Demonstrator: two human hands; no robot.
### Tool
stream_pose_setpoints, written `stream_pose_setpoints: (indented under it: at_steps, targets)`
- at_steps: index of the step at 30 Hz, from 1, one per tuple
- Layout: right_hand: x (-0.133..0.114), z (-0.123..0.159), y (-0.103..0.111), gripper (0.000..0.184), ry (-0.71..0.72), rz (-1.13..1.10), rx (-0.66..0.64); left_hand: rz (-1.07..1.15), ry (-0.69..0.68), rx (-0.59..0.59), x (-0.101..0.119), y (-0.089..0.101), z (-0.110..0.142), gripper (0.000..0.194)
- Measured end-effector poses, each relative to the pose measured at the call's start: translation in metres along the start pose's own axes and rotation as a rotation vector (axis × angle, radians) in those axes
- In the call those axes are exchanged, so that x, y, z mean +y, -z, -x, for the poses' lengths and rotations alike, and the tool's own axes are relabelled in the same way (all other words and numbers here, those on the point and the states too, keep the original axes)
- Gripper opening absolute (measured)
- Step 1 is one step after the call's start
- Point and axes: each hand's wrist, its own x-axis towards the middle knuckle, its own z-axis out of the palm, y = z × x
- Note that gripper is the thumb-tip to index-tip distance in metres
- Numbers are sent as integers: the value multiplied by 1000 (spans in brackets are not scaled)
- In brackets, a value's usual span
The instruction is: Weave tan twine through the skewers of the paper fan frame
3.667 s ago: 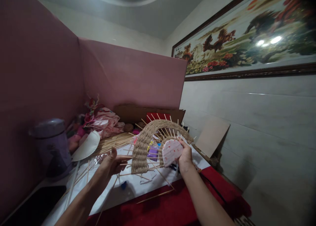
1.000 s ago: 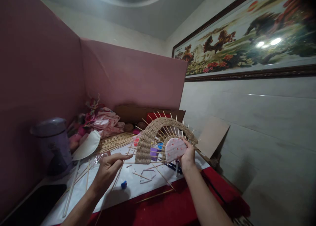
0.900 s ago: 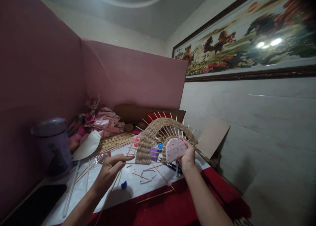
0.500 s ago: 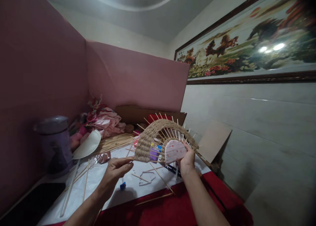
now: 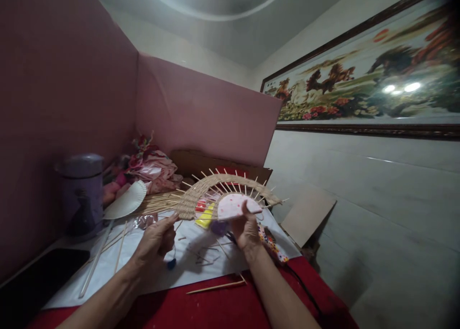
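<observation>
A half-round woven fan [image 5: 187,202] of straw-coloured cord and thin sticks is held up over the table, its stick ends poking out past the curved outer band. At its centre sits a pale pink half-disc [image 5: 233,206] with small red spots. My right hand [image 5: 247,230] grips this half-disc, thumb on the front and fingers behind, where they are hidden. My left hand [image 5: 157,235] is closed at the fan's left lower corner, pinching a stick end there. Under the fan, on white paper [image 5: 179,271], lie loose sticks, cord scraps and a small blue item [image 5: 171,263].
To the left stand a purple container [image 5: 82,199] and a pleated white fan [image 5: 127,202], with a black flat object [image 5: 46,276] nearer me. Behind lie bundled sticks [image 5: 154,204] and pink cloth [image 5: 158,168]. A flowery strip [image 5: 275,247] lies at right. Red cloth [image 5: 201,310] covers the front.
Both hands have moved left with the woven fan, which is now tipped flatter. Yellow and red items show through its gap, and the flowery strip has come into sight. The view has shifted slightly.
</observation>
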Motion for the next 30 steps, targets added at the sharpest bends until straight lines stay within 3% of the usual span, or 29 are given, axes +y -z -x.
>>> stream_pose_setpoints:
  at_steps: [4, 6, 10, 15, 20, 27, 30]
  targets:
    - [28, -3, -15, 21, -312, -73, 67, 28, 38, 60, -1, 3, -1, 41]
    - [37, -9, -17, 13, -359, -96, 125, 33, 57, 62, -2, 3, 0, 37]
    - [44, -16, -15, 12, -277, -150, 152, 113, 111, 10, -1, -2, 4, 30]
    - [37, -21, -6, 20, -181, -143, 140, 231, 196, 20, 8, -8, 10, 36]
    - [31, -27, 0, 21, -126, -141, 139, 214, 193, 60, 11, -10, 10, 29]
    - [30, -27, 0, 25, -108, -146, 132, 178, 155, -9, 9, -8, 10, 21]
    - [28, -26, -1, 23, -90, -149, 139, 130, 153, 20, 7, -8, 12, 16]
